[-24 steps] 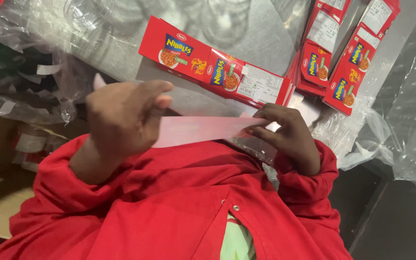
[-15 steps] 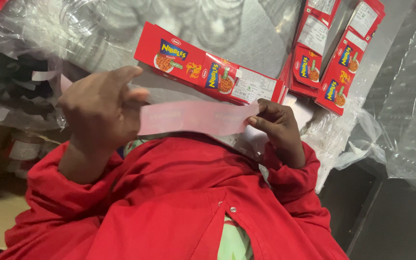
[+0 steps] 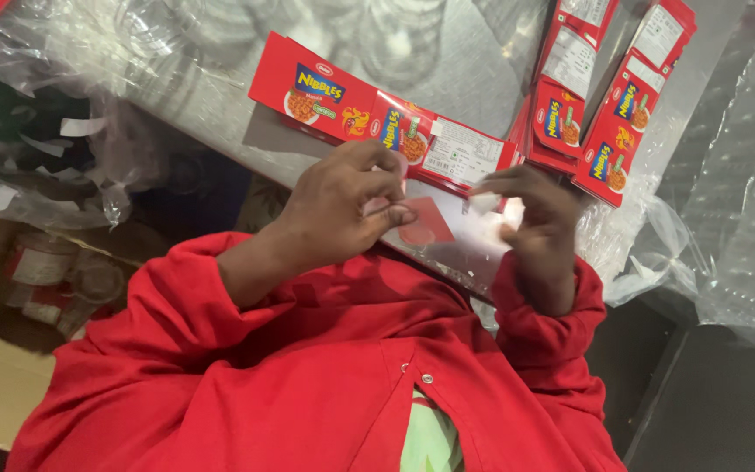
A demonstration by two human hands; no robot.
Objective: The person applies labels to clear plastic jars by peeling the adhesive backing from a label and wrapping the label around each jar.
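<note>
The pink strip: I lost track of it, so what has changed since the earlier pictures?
The strip no longer spans both hands; only a bit shows at the left hand. The right hand has let go and pinches a small white piece. The hands sit closer together. The red cartons stayed put.

The person wears a red jacket (image 3: 308,376) with long gathered sleeves (image 3: 176,306), small metal snaps (image 3: 427,378) along its front opening, and pale green cloth (image 3: 430,441) beneath.

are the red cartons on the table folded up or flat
Flat: the red cartons lie unfolded on the metal table, printed panels spread side by side.
</note>
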